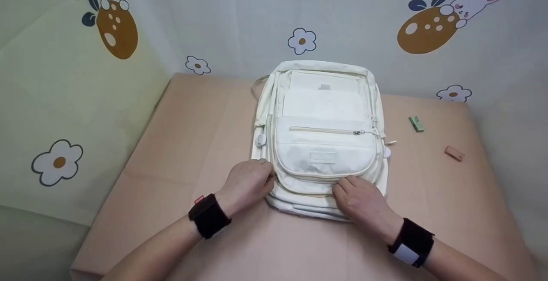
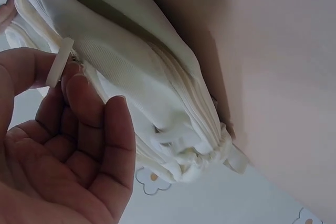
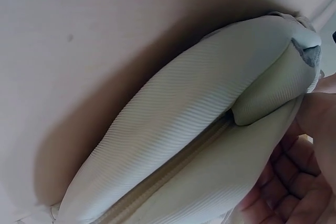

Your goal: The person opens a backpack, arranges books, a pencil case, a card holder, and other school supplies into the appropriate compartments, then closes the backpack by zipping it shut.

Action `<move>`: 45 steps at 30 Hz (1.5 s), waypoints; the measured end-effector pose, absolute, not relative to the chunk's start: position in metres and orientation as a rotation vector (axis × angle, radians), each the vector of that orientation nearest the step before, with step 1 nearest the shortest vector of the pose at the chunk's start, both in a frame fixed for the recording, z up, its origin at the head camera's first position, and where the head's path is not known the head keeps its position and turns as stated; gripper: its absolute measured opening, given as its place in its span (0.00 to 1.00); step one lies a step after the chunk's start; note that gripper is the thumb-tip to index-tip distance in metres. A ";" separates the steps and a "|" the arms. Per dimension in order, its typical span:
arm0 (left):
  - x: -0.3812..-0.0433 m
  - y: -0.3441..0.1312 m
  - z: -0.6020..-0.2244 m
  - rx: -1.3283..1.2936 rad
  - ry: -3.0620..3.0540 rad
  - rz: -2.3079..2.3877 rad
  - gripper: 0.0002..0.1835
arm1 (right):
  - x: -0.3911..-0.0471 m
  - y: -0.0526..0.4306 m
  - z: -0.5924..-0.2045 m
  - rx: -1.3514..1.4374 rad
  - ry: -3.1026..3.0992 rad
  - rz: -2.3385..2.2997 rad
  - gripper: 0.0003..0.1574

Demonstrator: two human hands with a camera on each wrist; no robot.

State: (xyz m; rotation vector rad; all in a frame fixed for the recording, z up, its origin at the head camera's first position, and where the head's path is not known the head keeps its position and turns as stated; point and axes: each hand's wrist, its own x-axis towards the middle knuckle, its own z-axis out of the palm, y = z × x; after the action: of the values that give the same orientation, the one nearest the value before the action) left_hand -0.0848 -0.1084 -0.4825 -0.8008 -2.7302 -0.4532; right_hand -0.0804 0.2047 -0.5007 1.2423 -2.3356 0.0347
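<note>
A white backpack lies front side up on the table, its top toward the back. At its lower left side, my left hand pinches a pale zipper pull between thumb and index finger. My right hand is at the lower front of the bag, gripping the fabric edge below the front pocket with thumb and fingers. In the right wrist view, a zipper track runs along a fold between ribbed fabric panels, beside the right hand's fingers.
The table has a pinkish-tan cover. To the right of the backpack lie a small green block and a small pink block. A light curtain printed with flowers and rabbits hangs behind the table and along its sides.
</note>
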 end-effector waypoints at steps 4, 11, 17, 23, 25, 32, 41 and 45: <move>-0.077 -0.103 -0.485 -0.835 -2.758 -0.435 0.11 | -0.079 0.204 -0.500 1.248 -2.328 0.063 0.10; -0.073 -0.103 -0.487 -0.815 -2.771 -0.450 0.11 | -0.076 0.211 -0.498 1.273 -2.293 0.167 0.13; -0.073 -0.106 -0.488 -0.818 -2.770 -0.464 0.11 | -0.073 0.231 -0.495 1.245 -2.281 0.220 0.13; -0.072 -0.108 -0.488 -0.829 -2.745 -0.509 0.10 | -0.074 0.254 -0.492 1.212 -2.287 0.187 0.17; -0.073 -0.109 -0.488 -0.827 -2.747 -0.531 0.10 | -0.075 0.259 -0.492 1.204 -2.291 0.171 0.17; -0.074 -0.110 -0.488 -0.824 -2.771 -0.548 0.08 | -0.084 0.266 -0.496 1.202 -2.363 0.079 0.13; -0.074 -0.105 -0.485 -0.823 -2.790 -0.510 0.10 | -0.091 0.269 -0.498 1.275 -2.362 0.142 0.10; -0.076 -0.105 -0.484 -0.839 -2.776 -0.491 0.10 | -0.092 0.270 -0.496 1.315 -2.396 0.195 0.08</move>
State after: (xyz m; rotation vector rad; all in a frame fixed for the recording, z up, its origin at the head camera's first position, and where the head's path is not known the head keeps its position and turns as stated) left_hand -0.0761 -0.1049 -0.4841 -0.8388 -2.7762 -0.4912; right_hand -0.0921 0.2701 -0.4960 1.3151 -2.3958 0.1946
